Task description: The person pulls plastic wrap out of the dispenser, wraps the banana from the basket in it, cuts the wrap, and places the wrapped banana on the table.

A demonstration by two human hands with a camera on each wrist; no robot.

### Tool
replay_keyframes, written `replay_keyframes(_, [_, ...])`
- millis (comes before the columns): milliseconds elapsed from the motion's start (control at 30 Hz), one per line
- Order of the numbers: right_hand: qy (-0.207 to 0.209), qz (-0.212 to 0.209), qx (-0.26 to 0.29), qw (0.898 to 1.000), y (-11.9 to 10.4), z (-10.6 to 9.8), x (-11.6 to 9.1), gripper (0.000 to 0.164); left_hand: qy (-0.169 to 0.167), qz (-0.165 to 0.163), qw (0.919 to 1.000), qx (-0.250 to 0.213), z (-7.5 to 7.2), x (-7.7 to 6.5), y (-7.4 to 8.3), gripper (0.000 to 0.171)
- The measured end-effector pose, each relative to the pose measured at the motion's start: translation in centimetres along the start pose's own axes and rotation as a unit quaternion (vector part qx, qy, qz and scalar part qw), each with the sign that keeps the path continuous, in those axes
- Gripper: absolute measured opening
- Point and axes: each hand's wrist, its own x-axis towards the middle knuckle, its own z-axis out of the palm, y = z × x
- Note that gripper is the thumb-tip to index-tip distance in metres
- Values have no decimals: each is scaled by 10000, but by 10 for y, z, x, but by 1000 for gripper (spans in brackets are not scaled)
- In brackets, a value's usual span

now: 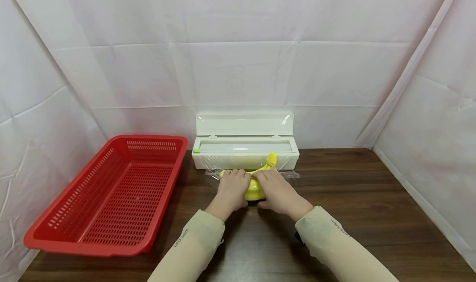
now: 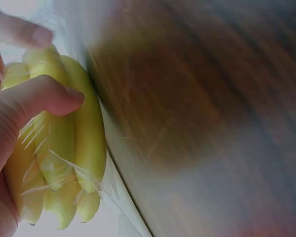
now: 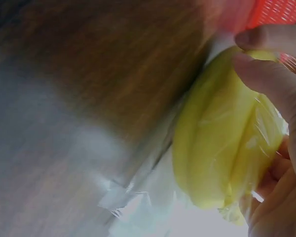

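Observation:
A bunch of yellow bananas (image 1: 254, 189) lies in front of the film box, its stem end up at the right. Clear cling film (image 1: 291, 175) stretches over it and sticks out on both sides. My left hand (image 1: 234, 187) holds the bunch from the left, with the thumb (image 2: 54, 98) curled over the near bananas. From the right, my right hand (image 1: 278, 189) grips it, the thumb (image 3: 266, 79) bent across the film-covered fruit. Several banana tips show below the left hand in the left wrist view. The palms hide part of the bunch.
A white cling film box (image 1: 245, 160) stands against the back curtain with its lid (image 1: 244, 125) raised and a green slider (image 1: 196, 151) at its left end. The red plastic basket (image 1: 161, 216) sits on the left of the dark wooden table (image 1: 364, 216). White curtains (image 1: 238, 75) enclose it.

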Motion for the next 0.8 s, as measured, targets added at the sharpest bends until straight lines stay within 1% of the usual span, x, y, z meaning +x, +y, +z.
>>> replay_keyframes(100, [30, -37, -335, 9994, 0, 6, -1, 83, -59, 17, 9999, -138, -1, 1, -1, 68])
replay_keyframes(200, [169, -51, -707, 9973, 1, 12, -2, 85, -104, 30, 9996, -244, -4, 2, -3, 65])
replay_keyframes(333, [484, -105, -1076, 9930, 3, 16, 1, 79, -86, 29, 9992, -400, -8, 4, -6, 59])
replay_keyframes(433, [640, -161, -1147, 9912, 2, 15, 5, 71, -26, 34, 9988, -490, -11, 4, -7, 54])
replay_keyframes(500, [630, -184, -1167, 9910, 2, 14, 7, 67, -13, 41, 9988, -494, -11, 4, -8, 53])
replay_keyframes(600, [539, -255, -1178, 9912, 2, 12, 9, 66, 0, 69, 9992, -396, -10, 3, -9, 53])
replay_keyframes(800, [465, -309, -1082, 9926, 4, 10, 11, 64, 86, 114, 9997, -180, -8, 0, -9, 69])
